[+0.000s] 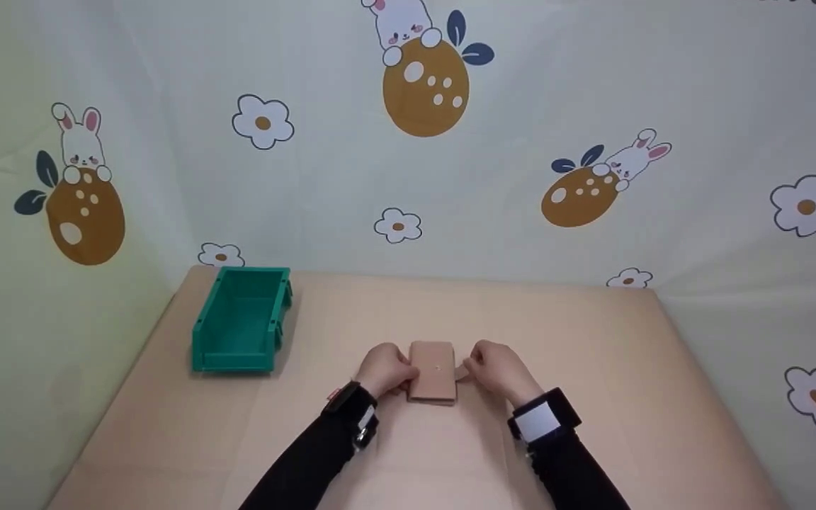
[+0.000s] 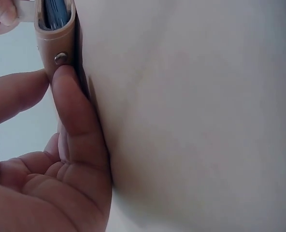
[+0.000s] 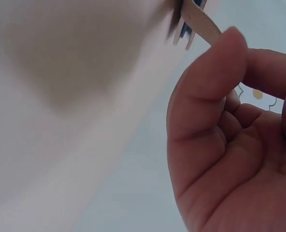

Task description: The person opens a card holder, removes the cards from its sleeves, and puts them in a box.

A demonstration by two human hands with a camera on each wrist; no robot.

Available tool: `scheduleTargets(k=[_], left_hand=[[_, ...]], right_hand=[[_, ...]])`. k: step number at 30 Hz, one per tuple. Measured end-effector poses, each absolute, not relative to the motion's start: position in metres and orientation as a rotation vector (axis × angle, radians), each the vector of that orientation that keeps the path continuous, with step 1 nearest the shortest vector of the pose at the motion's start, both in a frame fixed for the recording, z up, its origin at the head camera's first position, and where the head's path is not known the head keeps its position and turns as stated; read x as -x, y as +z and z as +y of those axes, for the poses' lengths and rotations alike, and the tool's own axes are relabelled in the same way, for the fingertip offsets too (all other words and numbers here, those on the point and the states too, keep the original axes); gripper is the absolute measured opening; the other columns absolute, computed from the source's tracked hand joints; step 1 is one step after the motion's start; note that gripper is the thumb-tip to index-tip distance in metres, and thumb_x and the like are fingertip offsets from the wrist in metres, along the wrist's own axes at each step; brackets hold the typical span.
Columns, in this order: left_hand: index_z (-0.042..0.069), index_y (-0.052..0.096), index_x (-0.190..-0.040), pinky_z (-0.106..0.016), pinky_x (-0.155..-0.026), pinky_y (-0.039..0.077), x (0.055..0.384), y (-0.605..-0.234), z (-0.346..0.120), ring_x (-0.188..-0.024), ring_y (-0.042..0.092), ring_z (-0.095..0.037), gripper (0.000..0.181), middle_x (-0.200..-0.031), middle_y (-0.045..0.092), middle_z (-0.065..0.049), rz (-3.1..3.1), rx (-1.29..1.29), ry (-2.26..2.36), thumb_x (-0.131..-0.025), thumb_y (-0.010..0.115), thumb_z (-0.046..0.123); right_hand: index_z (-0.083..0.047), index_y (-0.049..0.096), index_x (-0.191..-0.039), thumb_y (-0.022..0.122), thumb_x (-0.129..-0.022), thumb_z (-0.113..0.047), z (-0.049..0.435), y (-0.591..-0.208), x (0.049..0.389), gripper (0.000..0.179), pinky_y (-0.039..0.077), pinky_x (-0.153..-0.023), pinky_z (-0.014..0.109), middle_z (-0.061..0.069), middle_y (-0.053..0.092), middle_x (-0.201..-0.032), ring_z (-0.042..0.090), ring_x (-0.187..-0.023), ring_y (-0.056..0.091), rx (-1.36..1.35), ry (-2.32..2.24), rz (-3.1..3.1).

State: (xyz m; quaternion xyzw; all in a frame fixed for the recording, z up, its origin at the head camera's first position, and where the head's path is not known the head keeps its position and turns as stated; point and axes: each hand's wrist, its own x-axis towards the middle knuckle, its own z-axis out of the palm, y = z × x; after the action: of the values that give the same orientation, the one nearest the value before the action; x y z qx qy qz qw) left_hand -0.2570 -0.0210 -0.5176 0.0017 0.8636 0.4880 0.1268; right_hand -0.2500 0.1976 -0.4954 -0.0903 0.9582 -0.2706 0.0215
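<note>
A tan card holder point(image 1: 433, 386) lies in the middle of the table, with a small stud on its upper face. My left hand point(image 1: 382, 370) pinches its left edge between thumb and finger. In the left wrist view, a metal snap point(image 2: 61, 58) shows on that rounded edge, and dark sleeves point(image 2: 57, 15) sit inside the cover. To the right of the card holder, my right hand point(image 1: 501, 370) pinches the end of its closing strap point(image 3: 203, 24), which stands out from the side. Thumb and fingertip hide the strap's tip.
An open green plastic bin point(image 1: 238, 362) stands at the table's back left. The beige tabletop point(image 1: 557, 326) runs back to a pale curtain point(image 1: 330, 177) printed with rabbits and flowers, which also hangs along both sides.
</note>
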Motion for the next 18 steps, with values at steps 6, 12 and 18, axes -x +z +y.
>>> scheduleTargets(k=[6, 12, 18], left_hand=[[0.006, 0.057, -0.061, -0.025, -0.048, 0.049, 0.257, -0.518, -0.022, -0.047, 0.054, -0.011, 0.021, -0.060, 0.063, -0.007, 2.491, -0.030, 1.460, -0.078, 0.068, 0.006], [0.014, 0.047, -0.051, -0.020, -0.041, 0.039, 0.257, -0.518, -0.020, -0.041, 0.045, -0.008, 0.032, -0.048, 0.051, 0.004, 2.554, -0.085, 1.442, -0.076, 0.065, 0.007], [0.012, 0.046, -0.063, -0.025, -0.050, 0.035, 0.258, -0.509, -0.012, -0.054, 0.044, -0.014, 0.024, -0.062, 0.046, 0.003, 2.724, -0.100, 1.289, -0.076, 0.067, 0.011]], right_hand=[[-0.005, 0.058, -0.086, 0.061, -0.096, -0.013, 0.196, -0.490, 0.250, 0.013, 0.045, -0.051, 0.030, 0.001, 0.057, -0.070, 0.013, -0.054, 0.052, 0.258, -0.947, 2.933], [-0.007, 0.057, -0.084, 0.060, -0.096, -0.013, 0.195, -0.486, 0.249, 0.014, 0.046, -0.049, 0.029, 0.000, 0.057, -0.070, 0.013, -0.054, 0.053, 0.239, -1.009, 2.906], [-0.007, 0.056, -0.082, 0.060, -0.096, -0.010, 0.195, -0.485, 0.248, 0.015, 0.046, -0.050, 0.030, 0.000, 0.058, -0.070, 0.013, -0.055, 0.054, 0.275, -1.035, 2.908]])
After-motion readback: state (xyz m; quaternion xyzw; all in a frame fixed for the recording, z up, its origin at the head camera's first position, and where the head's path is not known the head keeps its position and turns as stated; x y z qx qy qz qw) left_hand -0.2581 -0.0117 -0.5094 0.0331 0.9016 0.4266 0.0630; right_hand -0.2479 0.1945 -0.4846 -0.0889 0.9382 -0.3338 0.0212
